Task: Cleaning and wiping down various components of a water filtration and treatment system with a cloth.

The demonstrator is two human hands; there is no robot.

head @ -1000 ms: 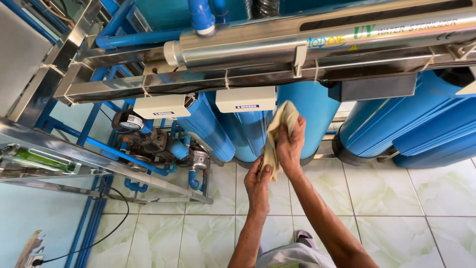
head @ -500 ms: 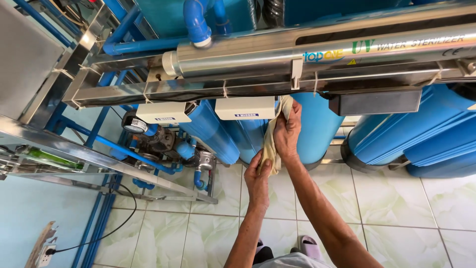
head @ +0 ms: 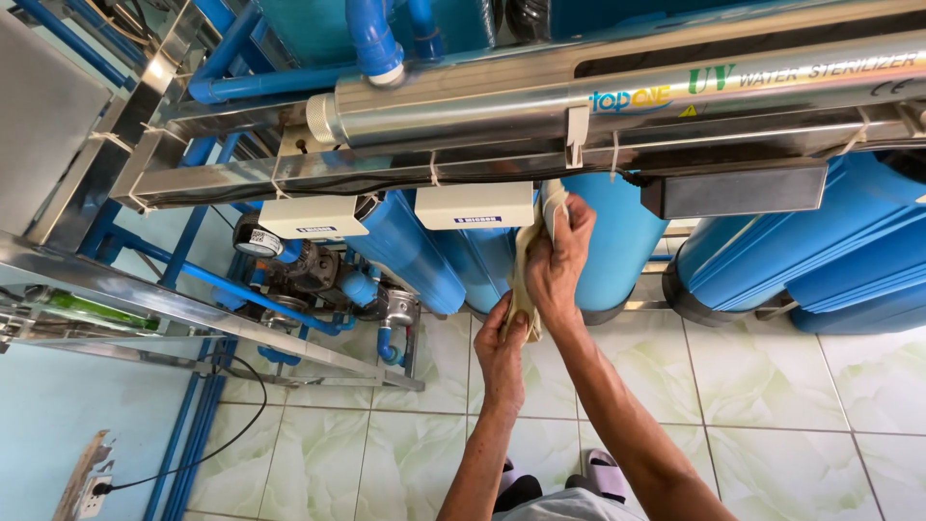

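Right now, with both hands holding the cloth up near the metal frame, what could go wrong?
1. The right hand presses the cloth close under the steel frame; its edge might scrape the knuckles.
2. The cloth's lower end, held by the left hand, hangs beside a white box tied on with thin ties; a snag could perhaps pull it loose.
3. A black cable lies on the floor tiles, a possible trip hazard.

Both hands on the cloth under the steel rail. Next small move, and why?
Probably slide the right hand along the underside of the steel rail. It presses the top of the cream cloth up beside the white box, while the left hand pinches the hanging end below.
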